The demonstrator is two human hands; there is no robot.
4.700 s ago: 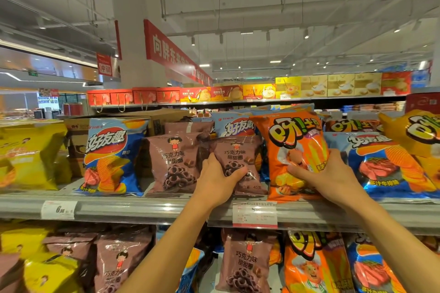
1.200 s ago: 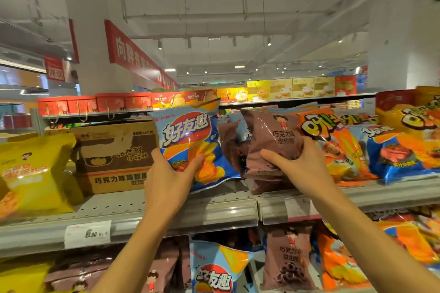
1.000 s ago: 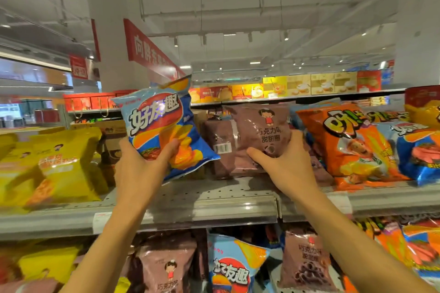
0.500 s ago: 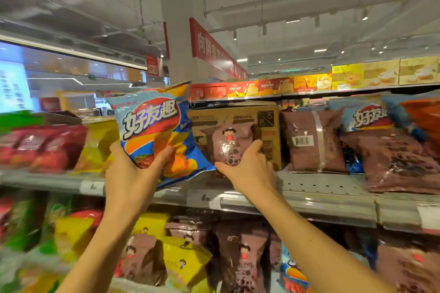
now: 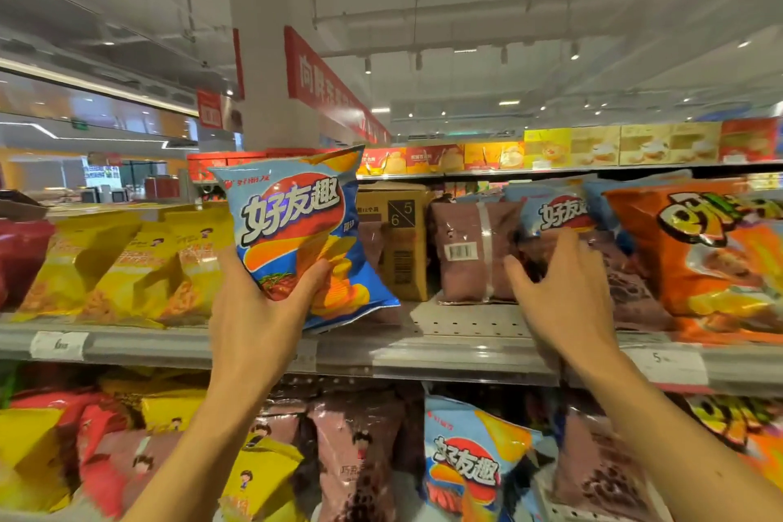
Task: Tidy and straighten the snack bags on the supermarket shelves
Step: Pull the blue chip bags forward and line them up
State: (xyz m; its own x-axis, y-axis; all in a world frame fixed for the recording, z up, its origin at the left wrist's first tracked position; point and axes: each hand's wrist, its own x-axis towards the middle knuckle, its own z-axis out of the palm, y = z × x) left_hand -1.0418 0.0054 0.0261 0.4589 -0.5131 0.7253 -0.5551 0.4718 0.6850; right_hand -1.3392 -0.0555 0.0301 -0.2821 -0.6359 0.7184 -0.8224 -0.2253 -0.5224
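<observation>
Fingers [image 5: 311, 280] of the left hand [image 5: 258, 309] stay clamped on the blue chip bag [image 5: 296, 233], while the right hand [image 5: 563, 292], now spread and empty, has released the brown bag [image 5: 466, 250] onto the shelf [image 5: 466, 320].

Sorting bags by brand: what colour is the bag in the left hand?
Blue bag with a red-orange logo, head view.

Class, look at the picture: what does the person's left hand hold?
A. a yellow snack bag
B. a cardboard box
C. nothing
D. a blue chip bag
D: the left hand has its grip on the blue chip bag, lifted in front of the shelf.
</observation>
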